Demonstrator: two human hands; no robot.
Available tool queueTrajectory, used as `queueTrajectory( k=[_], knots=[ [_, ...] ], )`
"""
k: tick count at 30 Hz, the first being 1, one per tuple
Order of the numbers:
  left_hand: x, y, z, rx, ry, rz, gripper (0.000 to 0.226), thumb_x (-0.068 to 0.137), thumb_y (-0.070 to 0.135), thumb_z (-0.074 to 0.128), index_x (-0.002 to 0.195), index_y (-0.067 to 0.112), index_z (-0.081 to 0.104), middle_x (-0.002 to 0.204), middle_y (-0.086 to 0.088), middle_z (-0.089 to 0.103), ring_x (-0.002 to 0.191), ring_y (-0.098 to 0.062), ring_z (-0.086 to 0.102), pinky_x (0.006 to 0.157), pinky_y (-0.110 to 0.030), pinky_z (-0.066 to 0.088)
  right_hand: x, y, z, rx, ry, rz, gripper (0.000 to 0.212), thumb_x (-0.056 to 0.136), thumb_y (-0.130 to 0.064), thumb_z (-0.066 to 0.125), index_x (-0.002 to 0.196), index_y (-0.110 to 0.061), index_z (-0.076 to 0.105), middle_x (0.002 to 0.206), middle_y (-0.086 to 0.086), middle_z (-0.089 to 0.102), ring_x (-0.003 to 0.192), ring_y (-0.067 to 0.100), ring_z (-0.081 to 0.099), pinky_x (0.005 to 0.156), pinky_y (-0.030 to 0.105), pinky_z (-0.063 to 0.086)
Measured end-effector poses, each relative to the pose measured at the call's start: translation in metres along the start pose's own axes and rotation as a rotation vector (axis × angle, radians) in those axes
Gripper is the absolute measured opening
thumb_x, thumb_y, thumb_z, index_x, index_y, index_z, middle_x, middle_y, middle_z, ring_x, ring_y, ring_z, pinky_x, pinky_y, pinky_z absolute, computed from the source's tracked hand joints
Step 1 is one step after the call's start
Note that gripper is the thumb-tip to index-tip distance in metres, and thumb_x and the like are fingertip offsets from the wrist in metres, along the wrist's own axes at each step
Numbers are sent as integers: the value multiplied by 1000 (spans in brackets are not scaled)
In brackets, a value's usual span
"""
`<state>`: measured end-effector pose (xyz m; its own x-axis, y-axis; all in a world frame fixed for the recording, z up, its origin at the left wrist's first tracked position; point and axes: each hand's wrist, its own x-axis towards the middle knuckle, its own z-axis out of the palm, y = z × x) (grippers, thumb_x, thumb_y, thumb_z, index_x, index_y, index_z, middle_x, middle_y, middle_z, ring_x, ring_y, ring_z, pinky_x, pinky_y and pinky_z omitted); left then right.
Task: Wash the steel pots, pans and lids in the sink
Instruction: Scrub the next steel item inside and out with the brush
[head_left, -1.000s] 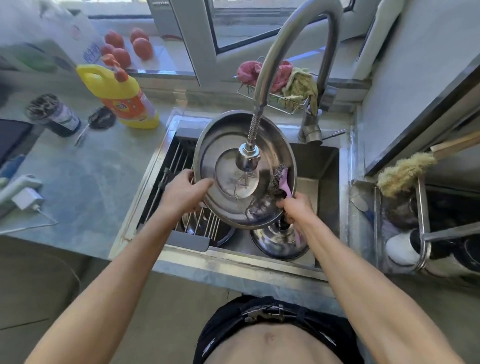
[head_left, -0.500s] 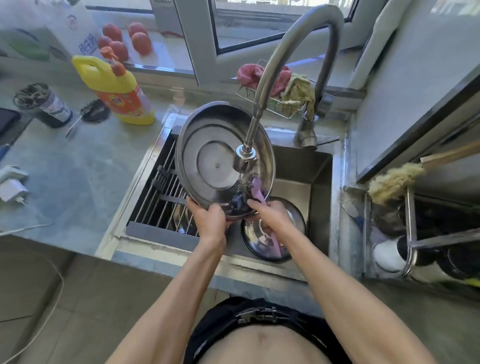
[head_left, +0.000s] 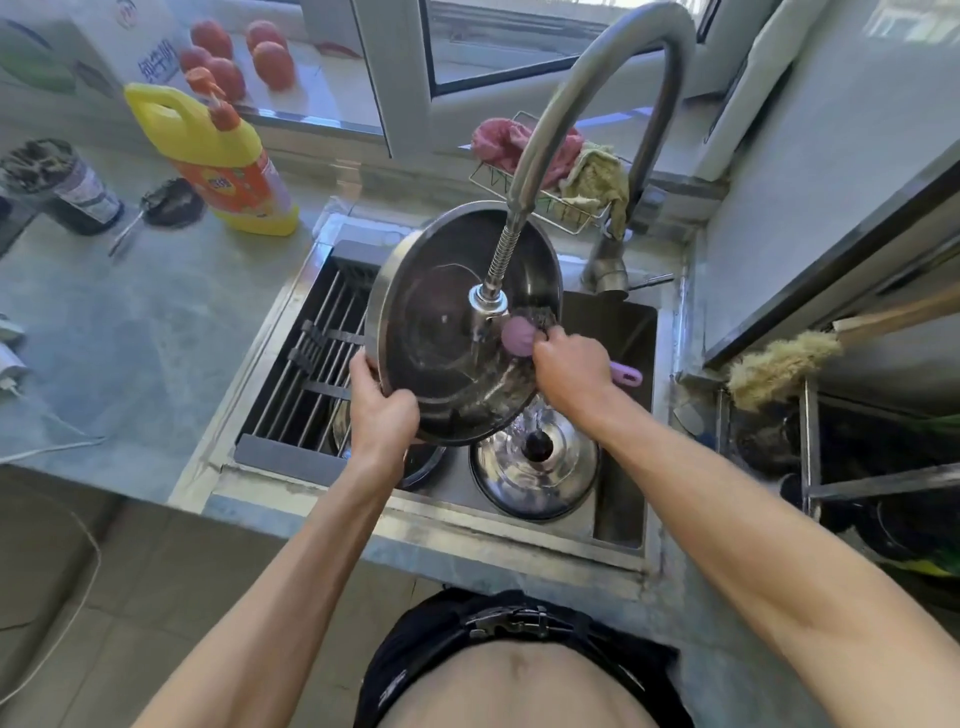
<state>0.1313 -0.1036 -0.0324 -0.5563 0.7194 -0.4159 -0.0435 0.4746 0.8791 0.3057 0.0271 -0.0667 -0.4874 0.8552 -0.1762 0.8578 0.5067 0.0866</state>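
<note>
Over the sink (head_left: 623, 525), the left hand (head_left: 382, 410) grips the tilted pan (head_left: 447, 374) by its rim. The right hand (head_left: 571, 371) clamps a pink brush (head_left: 519, 336) inside it, under the tap (head_left: 488, 304). A lid (head_left: 535, 467) lies below.

A yellow detergent bottle (head_left: 218, 161) stood on the grey counter (head_left: 130, 322) near a dark jar (head_left: 62, 187), red fruit (head_left: 244, 57) lay on the windowsill, and cloths (head_left: 561, 161) filled a wire basket (head_left: 545, 208).

The grey stone counter (head_left: 130, 332) carries a yellow detergent bottle (head_left: 223, 161), a dark jar (head_left: 67, 187) (its lid (head_left: 171, 202) lies beside it) and the sunken steel sink (head_left: 618, 530).
</note>
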Motion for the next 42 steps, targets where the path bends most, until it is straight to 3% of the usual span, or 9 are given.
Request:
queueTrajectory(
  k=[6,10,13,21,27,30,32,37,42],
  knots=[
    [-9,-3,14,44,48,108,39,84,-6,56,113,21,53,103,-13,64,83,-9,58,71,-13,47,-36,-61,33,743,-298,135,30,81,-10,52,104,-10,70,103,14,69,96,33,67,81,40,56],
    [-10,-7,17,-57,60,100,55,68,5,52,121,20,51,105,-11,67,92,-16,64,79,-21,54,-30,-68,29,1014,-361,157,27,86,-10,54,92,-19,78,92,3,74,83,20,66,67,26,51],
    [-4,-5,11,-53,62,76,53,76,2,52,120,32,52,111,-11,68,107,-27,66,95,-51,57,-17,-47,23,795,-331,102,20,87,-16,54,89,-10,73,93,12,71,88,31,67,75,35,55],
    [1,16,7,124,-69,18,54,64,8,45,115,26,51,102,-5,65,101,-26,67,85,-64,57,14,2,-3,-96,-111,27,32,98,-8,47,128,-4,57,125,16,57,109,34,63,75,37,48],
    [8,20,15,48,-12,56,47,70,-2,46,101,33,55,95,-6,63,94,-27,66,80,-53,59,-11,-25,8,297,-265,134,27,95,-8,51,118,-4,64,115,15,67,101,34,67,77,38,51],
    [6,12,22,86,23,109,55,75,-8,51,122,21,55,90,8,60,84,-7,58,77,-26,49,-18,-52,11,759,-476,211,21,97,-18,52,106,-4,65,98,13,68,77,27,65,57,29,46],
    [6,5,17,80,21,107,51,73,-3,52,116,25,56,93,4,63,86,-12,61,80,-39,56,-19,-56,11,882,-540,236,21,98,-19,51,94,-5,65,85,11,64,58,20,55,42,22,37],
    [2,3,5,57,-25,30,34,65,6,46,77,37,48,91,-18,58,83,-38,64,68,-67,55,-15,-31,20,453,-392,174,13,96,-16,55,107,-13,62,113,13,67,98,31,67,76,34,53],
    [-6,1,6,53,-75,13,36,68,1,48,81,35,51,105,-26,64,98,-44,68,64,-68,58,-4,-2,16,-65,-136,62,32,97,-7,48,127,-2,57,122,16,58,108,35,63,73,37,47]
  ],
)
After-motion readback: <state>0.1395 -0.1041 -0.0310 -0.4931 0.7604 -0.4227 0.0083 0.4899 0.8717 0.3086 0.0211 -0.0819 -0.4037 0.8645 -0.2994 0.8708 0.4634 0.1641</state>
